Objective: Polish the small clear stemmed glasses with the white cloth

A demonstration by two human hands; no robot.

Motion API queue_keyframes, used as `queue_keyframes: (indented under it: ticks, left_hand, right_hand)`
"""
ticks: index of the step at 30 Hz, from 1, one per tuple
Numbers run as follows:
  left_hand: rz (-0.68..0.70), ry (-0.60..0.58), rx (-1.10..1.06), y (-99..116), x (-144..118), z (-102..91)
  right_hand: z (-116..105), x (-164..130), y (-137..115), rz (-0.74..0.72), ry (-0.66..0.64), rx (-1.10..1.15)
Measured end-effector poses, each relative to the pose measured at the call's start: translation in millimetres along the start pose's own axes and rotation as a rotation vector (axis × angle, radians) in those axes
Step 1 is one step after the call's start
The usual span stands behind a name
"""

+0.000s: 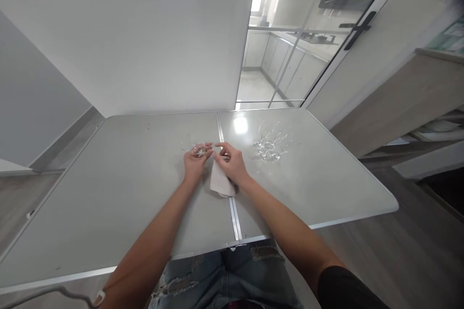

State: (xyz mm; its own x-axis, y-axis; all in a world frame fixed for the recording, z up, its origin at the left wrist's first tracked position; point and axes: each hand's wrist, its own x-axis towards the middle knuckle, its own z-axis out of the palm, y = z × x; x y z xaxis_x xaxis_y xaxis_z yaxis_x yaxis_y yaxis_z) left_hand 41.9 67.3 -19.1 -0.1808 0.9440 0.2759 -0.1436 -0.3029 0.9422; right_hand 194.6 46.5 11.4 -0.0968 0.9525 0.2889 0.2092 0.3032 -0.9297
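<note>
My left hand [195,160] is closed in a pinch around a small, clear, see-through piece [197,150] with thin parts; its exact kind is too faint to make out. Close beside it, my right hand [232,161] holds a folded white cloth or tissue [221,181], which hangs down below the palm. The fingertips of both hands nearly meet at the clear piece. Off to the right lies a loose pile of similar clear pieces [270,149], with shiny rounded parts and thin curved strands sticking up.
Everything rests on a pale grey folding table [119,193] with a metal seam [235,217] down its middle. A white wall [163,38] and a glass door [275,67] with a dark handle stand behind it. Shelves [431,130] are at the right.
</note>
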Motion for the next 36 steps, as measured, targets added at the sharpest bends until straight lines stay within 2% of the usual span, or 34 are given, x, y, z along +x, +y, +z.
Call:
queue_keyframes:
  ticks: [3, 7, 11, 17, 20, 24, 27, 30, 32, 34, 35, 36]
  left_hand:
    - [0.005, -0.082, -0.001, 2, -3, 2.3]
    - [-0.024, -0.056, -0.085, 0, -1, 1.9]
    - [-0.004, -0.059, -0.037, -2, 0, -0.4]
    - [0.025, -0.247, 0.053, 2, -2, 0.2]
    - [0.018, -0.236, -0.081, 0, 0, 0.3]
    - [0.08, -0.109, -0.128, -3, 3, -3.4]
    - [0.041, -0.105, -0.079, -5, 3, -5.6]
    - [0.002, -0.114, -0.066, -8, 3, -5.0]
    - [-0.01, -0.108, -0.069, -10, 3, -4.0]
    - [-0.029, -0.102, -0.059, -10, 3, -3.1]
    - [-0.039, -0.101, -0.044, -10, 3, -2.8]
    - [-0.046, -0.102, -0.023, -9, 3, -2.6]
  right_hand:
    - [8, -4, 0, -0.102, 0.019, -0.317]
    - [12, -5, 2, -0.147, -0.03, -0.38]
    - [10, -4, 5, -0.107, -0.05, -0.484]
    - [5, -3, 11, -0.029, -0.035, -0.722]
    - [0, -3, 7, -0.061, 0.028, -0.715]
    - [-15, -18, -21, -0.19, 0.237, -0.448]
    - [-38, -51, -49, -0.246, 0.391, -0.278]
    - [-81, -89, -61, -0.164, 0.601, -0.308]
    - [-123, -105, -55, -0.122, 0.762, -0.403]
    - [-170, -110, -36, -0.075, 0.925, -0.48]
    - [-193, -107, -22, -0.069, 0.974, -0.49]
    - [-215, -102, -8, -0.051, 0.96, -0.512]
